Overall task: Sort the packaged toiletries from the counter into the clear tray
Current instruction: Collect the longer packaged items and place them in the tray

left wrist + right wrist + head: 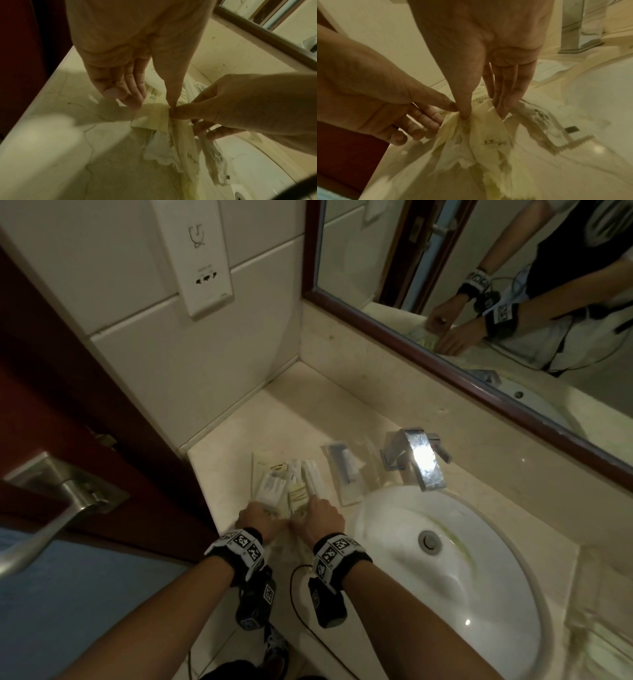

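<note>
A bundle of pale cream toiletry packets (294, 494) lies on the beige counter (281, 419), left of the sink. My left hand (257, 518) and right hand (322, 518) meet at its near end. In the left wrist view, my left hand (154, 106) pinches the serrated packet ends (150, 120) between thumb and fingers. My right hand (484, 112) grips the bunched packets (481, 136), thumb on top and fingers behind. A clear tray (373, 470) stands by the faucet, with a long packet (342, 467) holding something dark lying at it.
A chrome faucet (421, 460) and white basin (445, 559) are to the right. A dark red door (102, 440) with a metal handle (51, 508) bounds the counter's left edge. A mirror (479, 302) runs along the back wall. Another clear holder (599, 628) sits at the far right.
</note>
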Demonstrator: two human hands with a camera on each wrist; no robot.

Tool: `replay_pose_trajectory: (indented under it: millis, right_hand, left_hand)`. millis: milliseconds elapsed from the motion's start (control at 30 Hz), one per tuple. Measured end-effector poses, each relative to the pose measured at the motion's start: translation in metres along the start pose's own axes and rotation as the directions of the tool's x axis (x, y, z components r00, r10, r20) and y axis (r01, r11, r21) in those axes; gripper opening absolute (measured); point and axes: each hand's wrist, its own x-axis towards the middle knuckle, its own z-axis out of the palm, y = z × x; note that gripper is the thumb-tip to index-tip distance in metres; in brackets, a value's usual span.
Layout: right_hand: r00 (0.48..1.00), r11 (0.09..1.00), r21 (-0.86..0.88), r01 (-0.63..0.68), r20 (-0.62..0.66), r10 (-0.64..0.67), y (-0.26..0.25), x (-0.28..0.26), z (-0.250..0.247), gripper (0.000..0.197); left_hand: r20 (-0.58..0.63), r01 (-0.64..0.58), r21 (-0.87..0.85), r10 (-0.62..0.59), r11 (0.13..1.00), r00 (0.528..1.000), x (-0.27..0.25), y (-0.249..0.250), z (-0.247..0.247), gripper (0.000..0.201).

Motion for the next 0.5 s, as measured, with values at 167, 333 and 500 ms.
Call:
replay_pose_trajectory:
  millis: [167,333,500]
  right_hand:
    - [0.998,0.999,0.034,-0.029,0.064,0.027,-0.002,0.001,-0.004,0.031]
    - [0.993,0.996,0.081,-0.048,0.113,0.038,0.004,0.003,-0.006,0.027]
    - [0.993,0.989,0.135,-0.065,0.11,0.05,0.015,0.002,-0.009,0.029]
  left_hand:
    - [0.011,-0.031,0.071,0.031,0.997,0.999,0.001,0.0,0.005,0.046]
    - [-0.029,-0.06,0.098,0.063,0.993,0.998,-0.002,0.0,0.012,0.055]
    - [-0.05,-0.045,0.154,0.054,0.987,0.997,-0.004,0.001,0.017,0.061]
